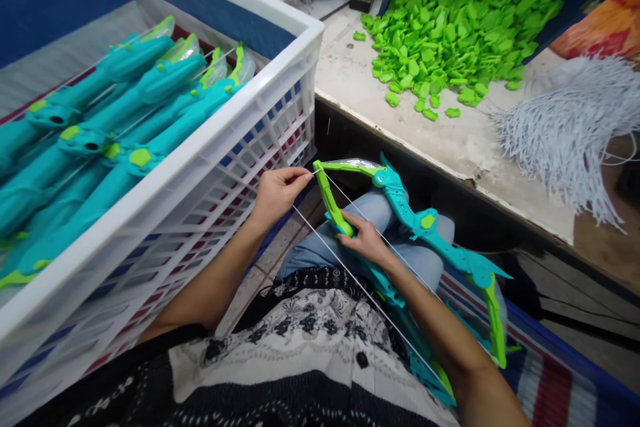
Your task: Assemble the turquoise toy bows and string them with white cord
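A teal and green toy bow point(425, 223) lies across my lap. My left hand point(277, 190) pinches a thin white string point(330, 257) close to the tip of the bow's upper green limb point(330, 203). My right hand point(367, 240) grips that green limb lower down, fingers wrapped round it. The string runs taut from the limb tip down across my lap towards the lower right. The bow's other green limb point(495, 320) points down past my right knee.
A white plastic crate point(210, 147) at my left holds several finished teal bows point(110, 113). A worn table point(450, 140) ahead carries a heap of small green plastic parts point(450, 20) and a bundle of white strings point(565, 133). A fan stands behind.
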`<act>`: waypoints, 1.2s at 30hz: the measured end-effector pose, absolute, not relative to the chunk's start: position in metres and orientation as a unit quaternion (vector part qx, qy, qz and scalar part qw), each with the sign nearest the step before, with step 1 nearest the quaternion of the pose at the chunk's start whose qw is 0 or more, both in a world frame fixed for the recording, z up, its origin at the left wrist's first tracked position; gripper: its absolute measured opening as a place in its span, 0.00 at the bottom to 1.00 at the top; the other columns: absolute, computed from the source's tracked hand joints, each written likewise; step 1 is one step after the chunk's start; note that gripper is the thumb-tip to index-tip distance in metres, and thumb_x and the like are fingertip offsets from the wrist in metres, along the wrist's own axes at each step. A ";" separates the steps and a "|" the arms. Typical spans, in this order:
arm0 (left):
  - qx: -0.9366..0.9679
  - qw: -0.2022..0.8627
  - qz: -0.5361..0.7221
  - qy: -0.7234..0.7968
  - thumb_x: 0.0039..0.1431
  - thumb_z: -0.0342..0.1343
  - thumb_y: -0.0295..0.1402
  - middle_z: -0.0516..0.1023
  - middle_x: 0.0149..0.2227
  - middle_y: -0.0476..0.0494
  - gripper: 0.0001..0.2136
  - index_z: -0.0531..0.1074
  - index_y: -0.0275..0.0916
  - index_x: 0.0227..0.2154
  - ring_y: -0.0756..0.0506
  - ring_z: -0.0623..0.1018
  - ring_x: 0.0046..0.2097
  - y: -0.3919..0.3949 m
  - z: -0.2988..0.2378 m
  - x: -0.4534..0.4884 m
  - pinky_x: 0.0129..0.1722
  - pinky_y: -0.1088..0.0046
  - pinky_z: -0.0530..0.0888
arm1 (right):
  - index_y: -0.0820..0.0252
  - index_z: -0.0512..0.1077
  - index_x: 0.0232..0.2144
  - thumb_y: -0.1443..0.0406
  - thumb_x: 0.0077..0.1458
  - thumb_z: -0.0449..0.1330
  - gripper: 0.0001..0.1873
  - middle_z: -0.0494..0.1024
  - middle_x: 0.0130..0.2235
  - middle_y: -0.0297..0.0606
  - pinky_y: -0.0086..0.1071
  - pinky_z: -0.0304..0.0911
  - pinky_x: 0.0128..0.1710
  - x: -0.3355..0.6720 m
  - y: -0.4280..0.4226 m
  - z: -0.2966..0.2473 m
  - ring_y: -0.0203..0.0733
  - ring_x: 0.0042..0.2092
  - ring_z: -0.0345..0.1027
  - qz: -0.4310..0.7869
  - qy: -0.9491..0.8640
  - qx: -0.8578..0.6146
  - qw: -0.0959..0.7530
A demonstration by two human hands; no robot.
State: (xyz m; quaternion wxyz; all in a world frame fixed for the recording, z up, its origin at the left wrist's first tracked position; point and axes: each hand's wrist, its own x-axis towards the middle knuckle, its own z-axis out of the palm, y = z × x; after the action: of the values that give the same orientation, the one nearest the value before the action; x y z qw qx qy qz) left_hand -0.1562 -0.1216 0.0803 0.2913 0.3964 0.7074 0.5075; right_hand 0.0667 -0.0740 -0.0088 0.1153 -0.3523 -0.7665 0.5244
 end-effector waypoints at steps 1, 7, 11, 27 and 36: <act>0.396 0.295 0.512 0.703 0.50 0.60 0.35 0.80 0.27 0.47 0.08 0.79 0.35 0.28 0.50 0.74 0.28 -0.120 0.079 -0.156 0.29 0.77 0.68 | 0.57 0.66 0.57 0.67 0.46 0.59 0.33 0.72 0.55 0.38 0.42 0.59 0.60 0.067 -0.074 -0.009 0.48 0.56 0.66 0.523 -0.768 -0.352 0.115; 0.374 0.348 0.546 0.664 0.51 0.60 0.36 0.70 0.18 0.53 0.09 0.73 0.35 0.31 0.54 0.68 0.21 -0.113 0.072 -0.155 0.22 0.80 0.62 | 0.56 0.65 0.57 0.67 0.47 0.59 0.32 0.71 0.56 0.39 0.44 0.59 0.59 0.067 -0.081 -0.006 0.48 0.56 0.66 0.494 -0.789 -0.347 0.118; 0.371 0.446 0.541 0.609 0.50 0.61 0.38 0.69 0.17 0.55 0.19 0.68 0.36 0.44 0.54 0.67 0.19 -0.113 0.072 -0.157 0.21 0.80 0.61 | 0.56 0.64 0.58 0.67 0.49 0.58 0.32 0.71 0.56 0.41 0.43 0.61 0.58 0.066 -0.085 -0.006 0.47 0.56 0.66 0.454 -0.819 -0.334 0.111; 0.330 0.491 0.591 0.549 0.49 0.64 0.39 0.68 0.17 0.55 0.21 0.69 0.35 0.45 0.55 0.65 0.21 -0.121 0.066 -0.158 0.21 0.81 0.59 | 0.59 0.76 0.34 0.63 0.54 0.60 0.07 0.76 0.34 0.35 0.30 0.65 0.39 -0.034 -0.026 0.047 0.35 0.37 0.69 0.515 -0.746 -0.212 0.364; 0.289 0.496 0.565 0.592 0.47 0.64 0.42 0.66 0.16 0.56 0.19 0.70 0.38 0.40 0.56 0.59 0.15 -0.112 0.067 -0.154 0.15 0.81 0.54 | 0.61 0.68 0.25 0.65 0.55 0.57 0.08 0.69 0.29 0.32 0.27 0.60 0.32 -0.039 -0.035 0.048 0.32 0.32 0.63 0.471 -0.742 -0.253 0.405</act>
State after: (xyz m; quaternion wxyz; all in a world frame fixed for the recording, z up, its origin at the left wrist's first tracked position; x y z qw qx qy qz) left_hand -0.1540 -0.1120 0.0671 0.4961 0.2892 0.5922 0.5653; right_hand -0.0394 -0.0348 0.0484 0.4054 -0.2526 -0.7418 0.4707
